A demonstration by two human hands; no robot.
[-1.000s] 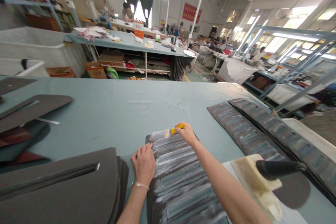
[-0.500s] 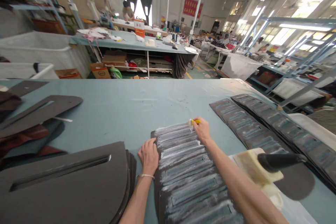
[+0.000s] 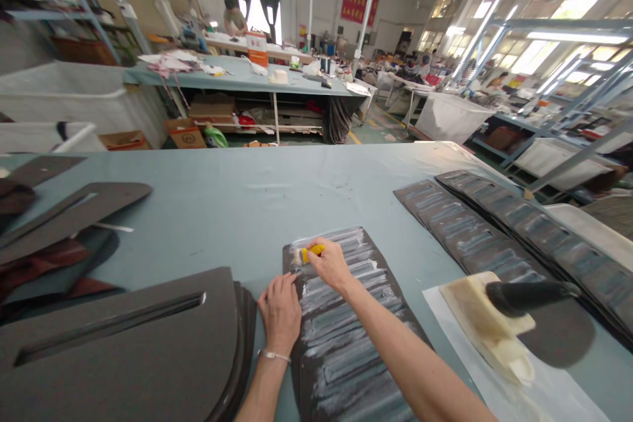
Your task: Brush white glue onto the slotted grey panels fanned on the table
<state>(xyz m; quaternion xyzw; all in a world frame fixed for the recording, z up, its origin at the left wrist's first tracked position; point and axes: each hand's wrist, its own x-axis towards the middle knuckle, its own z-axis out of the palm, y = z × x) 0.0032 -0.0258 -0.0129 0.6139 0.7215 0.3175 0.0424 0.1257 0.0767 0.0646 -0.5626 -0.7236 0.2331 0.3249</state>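
My right hand is closed around the yellow handle of a small brush. Its pale bristles touch the upper left part of a dark grey panel, which is streaked crosswise with wet-looking white paste. The panel seems to lie on others like it. Flat along the panel's left edge, my left hand rests with its fingers stretched out and nothing in it. To my left is a stack of plain dark grey panels, the top one with a long slot.
A cream plastic container with a black cone-shaped part stands on a white sheet at right. Beyond it lie streaked panels in overlapping rows. More dark pieces lie at far left on the blue-green table. A person stands far back.
My right hand has drawn the brush leftward across the panel, from its upper right corner to its upper left. My left hand stays at the edge. The view has shifted slightly.
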